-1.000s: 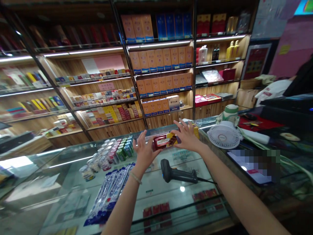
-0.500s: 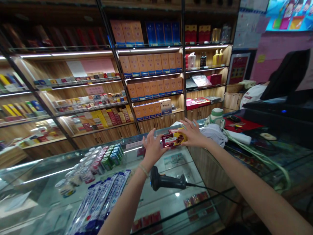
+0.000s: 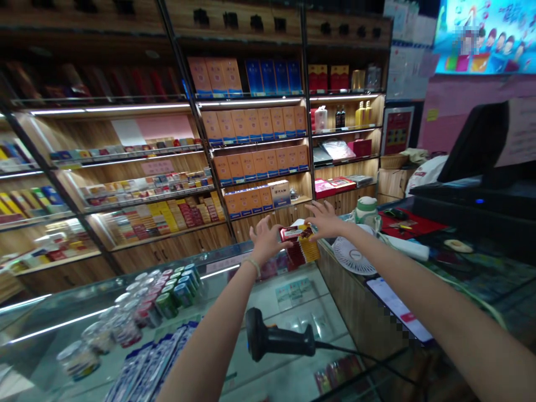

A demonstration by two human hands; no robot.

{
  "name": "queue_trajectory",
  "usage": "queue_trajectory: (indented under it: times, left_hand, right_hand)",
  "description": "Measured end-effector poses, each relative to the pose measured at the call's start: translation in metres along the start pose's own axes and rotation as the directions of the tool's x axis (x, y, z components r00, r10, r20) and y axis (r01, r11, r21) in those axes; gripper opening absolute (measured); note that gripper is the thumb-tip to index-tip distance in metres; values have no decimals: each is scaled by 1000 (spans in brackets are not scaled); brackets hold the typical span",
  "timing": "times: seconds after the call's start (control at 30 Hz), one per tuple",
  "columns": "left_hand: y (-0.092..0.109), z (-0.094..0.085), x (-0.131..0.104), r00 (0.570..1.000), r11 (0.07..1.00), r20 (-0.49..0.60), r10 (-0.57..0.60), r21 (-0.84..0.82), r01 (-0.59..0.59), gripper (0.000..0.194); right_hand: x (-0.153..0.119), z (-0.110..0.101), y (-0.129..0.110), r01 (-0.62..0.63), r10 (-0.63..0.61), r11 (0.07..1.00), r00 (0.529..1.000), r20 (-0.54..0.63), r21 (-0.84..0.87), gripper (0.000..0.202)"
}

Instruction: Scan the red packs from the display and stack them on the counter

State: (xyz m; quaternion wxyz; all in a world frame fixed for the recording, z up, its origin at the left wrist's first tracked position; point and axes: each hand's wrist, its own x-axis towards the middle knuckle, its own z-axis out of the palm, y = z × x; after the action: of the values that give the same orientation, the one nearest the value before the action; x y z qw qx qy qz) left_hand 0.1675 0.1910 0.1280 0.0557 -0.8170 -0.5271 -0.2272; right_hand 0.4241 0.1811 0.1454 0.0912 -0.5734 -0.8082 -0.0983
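Observation:
Between my hands, over the far end of the glass counter, is a small red and yellow snack box (image 3: 307, 251) with what looks like a chocolate picture on it. My left hand (image 3: 266, 241) grips its left end with thumb and forefinger; the other fingers are raised. At the right end, my right hand (image 3: 325, 221) has its thumb against the box, fingers lifted above. The lower part of the box looks blurred, and I cannot tell whether it touches the glass. Nearer me lies a black barcode scanner (image 3: 278, 339), its cable running right.
Several cans (image 3: 167, 304) stand in rows on the glass counter (image 3: 226, 346) at left, with blue-and-white long packets (image 3: 151, 368) in front. On the right are a white fan (image 3: 354, 254), a phone (image 3: 400, 310), a green-white bottle (image 3: 367, 211) and a monitor (image 3: 475, 142).
The box has tilted, so its label side now faces more upward. My view has shifted, and the phone under my right forearm has come into sight.

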Motion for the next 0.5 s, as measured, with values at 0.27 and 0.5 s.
queue_trajectory:
  times: [0.27, 0.5]
  left_hand:
    - [-7, 23, 25, 992, 996, 96, -83, -9, 85, 65]
    - [-9, 33, 27, 985, 995, 139, -100, 13, 99, 66]
  right_hand:
    - [27, 11, 19, -32, 26, 998, 994, 108, 63, 75]
    - [37, 25, 24, -42, 28, 996, 986, 165, 81, 79]
